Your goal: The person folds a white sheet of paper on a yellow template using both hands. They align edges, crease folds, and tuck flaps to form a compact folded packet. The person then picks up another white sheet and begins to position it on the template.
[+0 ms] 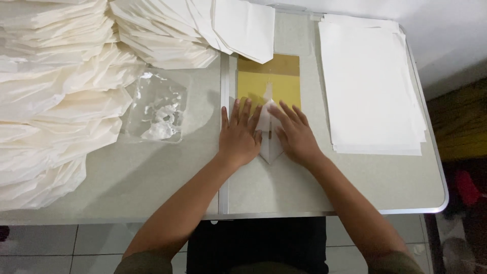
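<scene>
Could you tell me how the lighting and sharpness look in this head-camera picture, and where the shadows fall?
Head view: even, soft light, with no hard glare on the table. Head view: faint shadows beside the left hand and right hand, which press on the folded white paper. Head view: the sheet stack looks washed out, and the floor at the right edge is dark and blurred.

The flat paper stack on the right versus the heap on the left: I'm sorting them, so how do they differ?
The flat paper stack lies as neat, unfolded white sheets with squared edges; the heap of folded papers is cream-tinted, creased and fanned out in overlapping rows. The stack is thin and compact; the heap spreads much wider along the table. Neither hand touches either. Both are thin paper.
</scene>
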